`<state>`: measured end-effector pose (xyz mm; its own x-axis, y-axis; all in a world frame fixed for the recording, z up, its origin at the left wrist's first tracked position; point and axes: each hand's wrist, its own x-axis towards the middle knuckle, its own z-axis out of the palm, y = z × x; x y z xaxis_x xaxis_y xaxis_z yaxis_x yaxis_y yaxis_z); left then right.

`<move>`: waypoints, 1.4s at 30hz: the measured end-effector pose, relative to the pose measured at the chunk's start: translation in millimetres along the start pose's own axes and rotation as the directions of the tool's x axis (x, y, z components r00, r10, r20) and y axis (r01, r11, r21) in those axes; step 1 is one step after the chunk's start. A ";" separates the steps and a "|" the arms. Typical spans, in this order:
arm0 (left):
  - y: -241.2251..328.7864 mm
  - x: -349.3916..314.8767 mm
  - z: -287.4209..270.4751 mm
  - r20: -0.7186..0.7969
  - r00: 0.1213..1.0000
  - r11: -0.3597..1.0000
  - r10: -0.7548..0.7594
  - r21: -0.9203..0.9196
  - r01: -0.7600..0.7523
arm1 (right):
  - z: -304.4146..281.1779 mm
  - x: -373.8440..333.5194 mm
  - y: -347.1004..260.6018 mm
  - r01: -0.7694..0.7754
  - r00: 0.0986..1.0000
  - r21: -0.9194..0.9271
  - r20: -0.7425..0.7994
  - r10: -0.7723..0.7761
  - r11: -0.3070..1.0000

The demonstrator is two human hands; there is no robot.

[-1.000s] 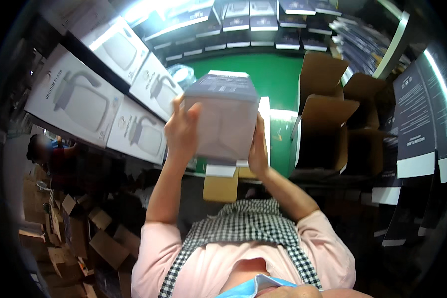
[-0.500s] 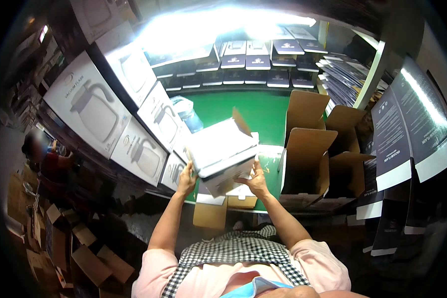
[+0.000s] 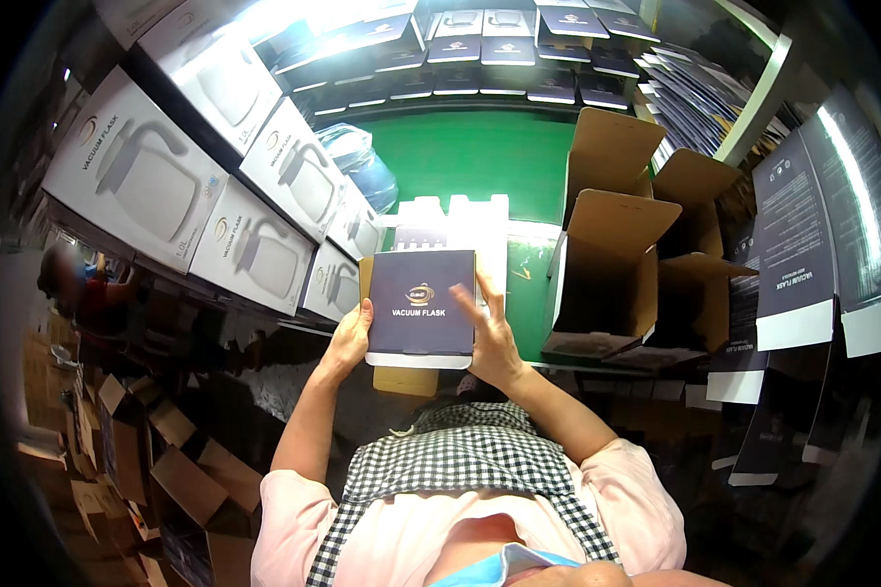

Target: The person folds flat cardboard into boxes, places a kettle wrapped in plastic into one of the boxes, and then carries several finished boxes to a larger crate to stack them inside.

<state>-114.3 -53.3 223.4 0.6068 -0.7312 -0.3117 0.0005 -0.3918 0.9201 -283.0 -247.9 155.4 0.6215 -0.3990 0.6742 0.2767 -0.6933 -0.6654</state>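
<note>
Close in front of me is a product carton (image 3: 419, 328), its dark navy square end, with a gold emblem and white lettering, facing up. A white strip runs along its near edge. My left hand (image 3: 347, 340) grips the left side, thumb along the edge, its other fingers partly hidden behind the carton. At the right side my right hand (image 3: 495, 342) holds the carton, with a slightly blurred finger lying over the top. Just beyond it lie white-flapped flat cartons (image 3: 480, 220) on the green table (image 3: 480, 147).
White flask cartons (image 3: 132, 176) are stacked at the left. On the right stand open brown-lined boxes (image 3: 612, 235), with hanging dark flattened cartons (image 3: 798, 235) farther out. A clear plastic bag (image 3: 362, 166) sits behind the stack. Dark-ended boxes (image 3: 507, 51) line the back shelf. Another person (image 3: 88, 284) is at far left.
The carton has been turned from a tilted position, white side up, to its dark end facing up, and is closer to me. The view has shifted downward.
</note>
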 end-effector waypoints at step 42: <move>240.6 828.4 54.6 -0.477 0.697 0.835 0.535 0.422 -0.352 | 69.8 -109.3 212.6 -0.546 0.828 -0.322 -0.064 0.557 0.774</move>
<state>345.0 -783.7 173.6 0.8024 -0.4531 0.3883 -0.5489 -0.3053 0.7781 -241.0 -309.8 -82.0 0.6217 -0.7551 0.2080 -0.3608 -0.5118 -0.7797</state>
